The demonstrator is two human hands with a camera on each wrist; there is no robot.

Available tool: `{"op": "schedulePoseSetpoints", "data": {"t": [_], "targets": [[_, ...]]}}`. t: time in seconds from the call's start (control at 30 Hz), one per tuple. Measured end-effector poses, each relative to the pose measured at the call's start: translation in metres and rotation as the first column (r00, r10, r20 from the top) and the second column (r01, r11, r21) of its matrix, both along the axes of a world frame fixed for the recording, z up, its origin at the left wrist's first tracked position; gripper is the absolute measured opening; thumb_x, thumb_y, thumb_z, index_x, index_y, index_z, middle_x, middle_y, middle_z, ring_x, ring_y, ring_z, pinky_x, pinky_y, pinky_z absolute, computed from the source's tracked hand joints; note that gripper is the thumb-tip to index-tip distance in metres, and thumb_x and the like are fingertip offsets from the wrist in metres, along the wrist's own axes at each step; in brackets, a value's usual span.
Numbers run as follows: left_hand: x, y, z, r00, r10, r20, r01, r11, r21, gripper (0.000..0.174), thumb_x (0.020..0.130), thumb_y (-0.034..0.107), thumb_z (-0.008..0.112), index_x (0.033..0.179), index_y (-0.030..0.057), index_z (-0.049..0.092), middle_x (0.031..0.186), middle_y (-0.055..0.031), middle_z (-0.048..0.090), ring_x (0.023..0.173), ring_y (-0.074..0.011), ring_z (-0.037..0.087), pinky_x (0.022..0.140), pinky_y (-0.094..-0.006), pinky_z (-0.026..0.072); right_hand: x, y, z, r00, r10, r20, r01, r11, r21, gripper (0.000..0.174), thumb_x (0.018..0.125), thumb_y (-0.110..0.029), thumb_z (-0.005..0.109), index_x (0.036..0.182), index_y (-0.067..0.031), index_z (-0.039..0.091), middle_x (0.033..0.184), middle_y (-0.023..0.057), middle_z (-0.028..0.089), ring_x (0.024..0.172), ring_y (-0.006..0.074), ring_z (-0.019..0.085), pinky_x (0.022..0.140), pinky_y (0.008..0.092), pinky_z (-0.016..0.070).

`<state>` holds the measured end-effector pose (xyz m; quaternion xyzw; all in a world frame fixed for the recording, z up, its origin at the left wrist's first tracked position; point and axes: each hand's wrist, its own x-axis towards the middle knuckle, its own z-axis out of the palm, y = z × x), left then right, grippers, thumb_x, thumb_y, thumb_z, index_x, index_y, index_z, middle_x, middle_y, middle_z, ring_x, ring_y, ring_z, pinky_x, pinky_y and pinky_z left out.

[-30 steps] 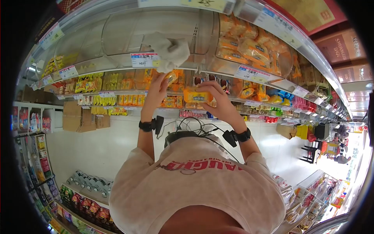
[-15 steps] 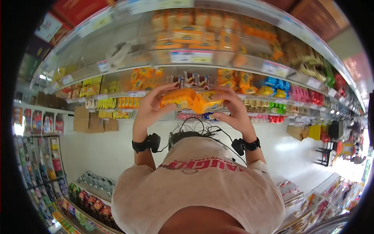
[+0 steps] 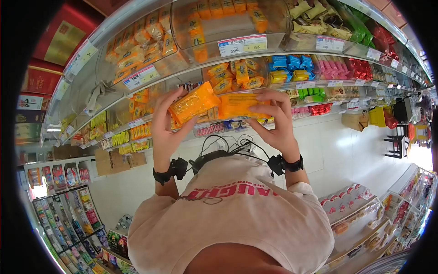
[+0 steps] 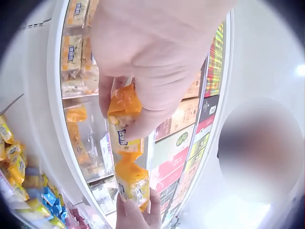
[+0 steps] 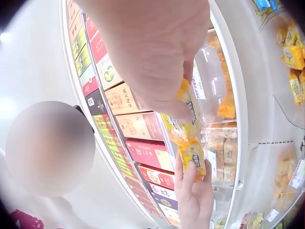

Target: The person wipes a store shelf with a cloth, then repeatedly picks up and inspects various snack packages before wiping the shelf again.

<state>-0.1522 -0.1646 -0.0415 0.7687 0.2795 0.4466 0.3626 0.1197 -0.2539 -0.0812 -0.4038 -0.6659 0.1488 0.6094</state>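
Note:
In the head view my left hand [image 3: 168,125] grips an orange snack packet [image 3: 195,103], thumb below and fingers above. My right hand [image 3: 279,123] pinches a second orange packet [image 3: 237,106] by its right part. The two packets meet or overlap slightly at their inner ends, in front of the shelves. The left wrist view shows my left hand [image 4: 147,62] round one packet [image 4: 127,124], the other packet [image 4: 133,186] just below it. From the right wrist, my right hand [image 5: 152,57] holds its packet [image 5: 183,121] close beside the left one [image 5: 193,160].
Clear shelf bins hold orange packets [image 3: 235,73], blue packets [image 3: 292,64] and pink ones [image 3: 331,66]. A crumpled pale cloth or bag [image 3: 96,95] lies at the shelf's left. Cables [image 3: 226,144] hang by the chest. Cardboard boxes [image 3: 121,160] stand on the floor behind.
The view has shifted rightward along the shelves. Both hands have come to hold the packets side by side, and the left packet is now tilted with its right end up.

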Motion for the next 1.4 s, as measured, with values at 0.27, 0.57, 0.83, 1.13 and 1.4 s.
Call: {"op": "schedulePoseSetpoints", "data": {"t": [0.27, 0.57, 0.83, 1.13, 1.4], "targets": [[-0.004, 0.016, 0.003, 0.999, 0.032, 0.003, -0.032, 0.986, 0.162, 0.072, 0.075, -0.009, 0.083, 0.142, 0.0014, 0.057, 0.136, -0.0147, 0.056, 0.123, -0.0267, 0.061, 0.105, -0.0384, 0.0505, -0.011, 0.01, 0.007, 0.995, -0.086, 0.045, 0.08, 0.99, 0.115, 0.044, 0.078, 0.011, 0.08, 0.114, -0.0104, 0.069, 0.13, 0.0103, 0.05, 0.129, 0.0337, 0.057, 0.102, 0.0443, 0.0548], [-0.047, 0.039, 0.007, 0.983, 0.063, 0.172, -0.087, 0.987, 0.132, 0.072, 0.072, -0.003, 0.087, 0.139, -0.001, 0.06, 0.125, -0.0161, 0.066, 0.117, -0.0284, 0.064, 0.1, -0.0386, 0.0506, -0.05, 0.039, 0.034, 0.98, -0.126, 0.152, 0.111, 0.988, 0.105, 0.051, 0.071, 0.003, 0.086, 0.117, -0.0069, 0.068, 0.13, 0.014, 0.06, 0.125, 0.0375, 0.06, 0.103, 0.0487, 0.0524], [-0.077, 0.065, 0.012, 0.995, 0.059, 0.081, -0.085, 0.927, 0.364, 0.072, 0.075, -0.007, 0.083, 0.141, -0.0038, 0.055, 0.127, -0.0213, 0.064, 0.119, -0.0304, 0.063, 0.102, -0.0408, 0.0505, -0.079, 0.062, 0.05, 0.909, -0.271, 0.316, 0.234, 0.961, 0.148, 0.054, 0.07, -0.006, 0.089, 0.12, -0.0075, 0.068, 0.125, 0.0132, 0.069, 0.118, 0.0352, 0.062, 0.099, 0.0455, 0.05], [-0.072, 0.053, 0.016, 0.998, -0.006, 0.07, -0.008, 0.982, 0.191, 0.045, 0.099, 0.018, 0.06, 0.136, -0.0077, 0.061, 0.13, -0.0229, 0.063, 0.116, -0.0343, 0.062, 0.102, -0.0404, 0.0467, -0.063, 0.07, 0.073, 0.951, -0.252, 0.18, 0.235, 0.965, 0.113, 0.049, 0.08, -0.007, 0.085, 0.123, 0.0007, 0.063, 0.12, 0.0163, 0.069, 0.106, 0.0313, 0.066, 0.091, 0.039, 0.0535], [-0.047, 0.04, 0.017, 0.994, -0.079, 0.081, 0.068, 0.99, 0.127, 0.042, 0.096, 0.005, 0.061, 0.137, -0.0041, 0.063, 0.137, -0.0203, 0.058, 0.121, -0.0318, 0.061, 0.103, -0.0384, 0.0474, 0.006, 0.125, 0.146, 0.686, -0.388, 0.615, 0.464, 0.885, 0.041, 0.043, 0.094, -0.014, 0.07, 0.136, -0.0091, 0.061, 0.118, 0.0189, 0.064, 0.1, 0.0377, 0.068, 0.086, 0.042, 0.0572]]}}
